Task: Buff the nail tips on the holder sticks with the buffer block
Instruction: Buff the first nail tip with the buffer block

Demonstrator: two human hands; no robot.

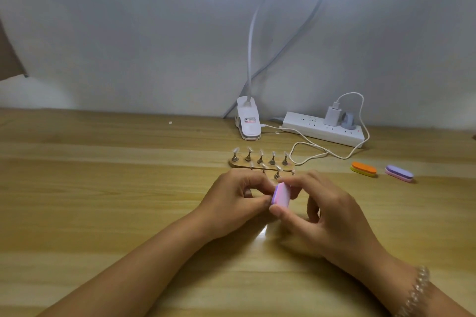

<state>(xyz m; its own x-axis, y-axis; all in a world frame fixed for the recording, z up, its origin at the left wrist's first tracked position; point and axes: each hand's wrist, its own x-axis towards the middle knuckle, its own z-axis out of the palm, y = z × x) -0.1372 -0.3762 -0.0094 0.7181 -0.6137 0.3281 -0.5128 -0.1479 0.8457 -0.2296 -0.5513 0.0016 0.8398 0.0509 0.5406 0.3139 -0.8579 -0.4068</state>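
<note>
Fingers of right hand pinch buffer block beside curled left hand.

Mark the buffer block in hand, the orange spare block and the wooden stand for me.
pink buffer block (pixel 281 194), head view, pale broad face.
orange buffer block (pixel 364 168), head view, orange top face.
wooden stand (pixel 233 162), head view, bare left end of base.

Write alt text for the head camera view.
Over a wooden table, the right hand pinches a pink and purple buffer block against the curled fingers of the left hand; what those hold is hidden. Behind stands a wooden stand of nail tips on holder sticks, with an orange block and a purple block to the right.
</note>
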